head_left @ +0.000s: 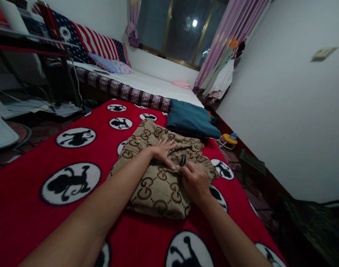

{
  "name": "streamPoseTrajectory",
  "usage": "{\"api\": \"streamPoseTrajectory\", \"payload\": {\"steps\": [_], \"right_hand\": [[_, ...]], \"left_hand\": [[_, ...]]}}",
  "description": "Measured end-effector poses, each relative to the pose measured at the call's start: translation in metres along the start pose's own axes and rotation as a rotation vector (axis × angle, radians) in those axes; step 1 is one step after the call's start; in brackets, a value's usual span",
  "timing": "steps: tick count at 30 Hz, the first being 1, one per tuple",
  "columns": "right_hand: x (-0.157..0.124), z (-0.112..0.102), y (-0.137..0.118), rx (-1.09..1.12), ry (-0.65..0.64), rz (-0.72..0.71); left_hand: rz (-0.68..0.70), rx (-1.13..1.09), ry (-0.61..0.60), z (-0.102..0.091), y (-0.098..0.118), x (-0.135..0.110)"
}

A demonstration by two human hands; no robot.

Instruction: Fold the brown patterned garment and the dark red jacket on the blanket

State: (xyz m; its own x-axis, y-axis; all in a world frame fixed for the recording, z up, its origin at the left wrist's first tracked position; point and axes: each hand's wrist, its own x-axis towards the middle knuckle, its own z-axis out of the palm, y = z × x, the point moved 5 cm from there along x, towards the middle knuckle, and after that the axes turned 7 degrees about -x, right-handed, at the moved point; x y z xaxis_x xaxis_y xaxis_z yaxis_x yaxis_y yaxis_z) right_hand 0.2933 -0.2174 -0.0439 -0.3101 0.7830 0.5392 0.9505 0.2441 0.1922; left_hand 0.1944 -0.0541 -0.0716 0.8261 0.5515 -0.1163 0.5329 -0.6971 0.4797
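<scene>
A tan garment (161,193) with a brown interlocked-letter pattern lies partly folded on a red blanket (83,226) printed with black figures in white circles. My left hand (164,151) rests flat on its upper middle, fingers spread. Close by on the right, my right hand (194,180) has its fingers curled in and pinches the cloth, just below a small black label (183,160). A metal snap button shows at the garment's upper left. Behind it, touching or nearly so, is a folded teal garment (190,118).
Beyond the blanket stands a bed with a white sheet (155,85) and a patterned pillow (111,63). A cluttered desk (33,40) is at left, with a chair (4,131) below. At right are a yellow stool (230,139) and a dark green folding stool (251,163) beside the wall.
</scene>
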Motion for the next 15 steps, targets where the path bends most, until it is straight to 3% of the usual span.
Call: {"api": "streamPoseTrajectory", "payload": {"steps": [4, 7, 12, 15], "right_hand": [[-0.033, -0.007, 0.014, 0.170, -0.058, -0.022], [-0.041, -0.012, 0.020, 0.246, -0.088, 0.011], [-0.004, -0.013, 0.016, 0.144, -0.076, 0.134], [0.017, 0.004, 0.014, 0.065, -0.055, 0.217]], "left_hand": [[-0.009, 0.010, 0.043, 0.002, 0.004, -0.002], [-0.003, -0.031, 0.084, 0.003, 0.005, -0.002], [0.001, -0.055, 0.132, 0.002, 0.003, -0.003], [-0.005, -0.102, 0.178, -0.001, 0.003, -0.003]]}}
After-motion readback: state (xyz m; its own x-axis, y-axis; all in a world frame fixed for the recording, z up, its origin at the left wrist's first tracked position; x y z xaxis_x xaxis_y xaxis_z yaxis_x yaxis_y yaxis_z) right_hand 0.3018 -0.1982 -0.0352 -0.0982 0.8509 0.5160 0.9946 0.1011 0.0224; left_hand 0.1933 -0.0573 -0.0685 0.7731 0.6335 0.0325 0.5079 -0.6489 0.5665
